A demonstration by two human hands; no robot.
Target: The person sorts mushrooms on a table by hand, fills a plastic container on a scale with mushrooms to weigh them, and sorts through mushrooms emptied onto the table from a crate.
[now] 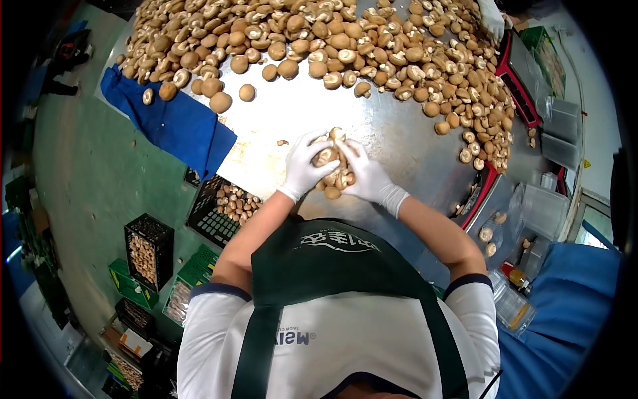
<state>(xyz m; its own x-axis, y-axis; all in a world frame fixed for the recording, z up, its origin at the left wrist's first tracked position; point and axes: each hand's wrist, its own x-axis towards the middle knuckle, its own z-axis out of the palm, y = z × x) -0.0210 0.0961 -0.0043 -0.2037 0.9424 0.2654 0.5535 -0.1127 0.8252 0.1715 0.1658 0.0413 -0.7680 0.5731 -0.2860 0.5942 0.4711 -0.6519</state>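
Note:
Both my hands wear thin white gloves and meet over the near part of the metal table [392,143]. Between them sits a small cluster of brown-capped mushrooms [330,174], some with pale undersides and stems showing. My left hand [308,164] curls round the cluster from the left, and my right hand [365,174] from the right. The fingers partly hide the mushrooms. Farther off, a large heap of similar mushrooms [319,40] spreads across the table's back and right side. A few loose mushrooms [220,102] lie at its near edge.
A blue cloth [166,126] drapes over the table's left edge. Below it stands a black crate [206,213] with mushrooms inside. More crates [149,251] are on the green floor. At right are red-edged scales [520,80] and clear plastic containers [541,209]. Another person's gloved hand [492,20] is at the top right.

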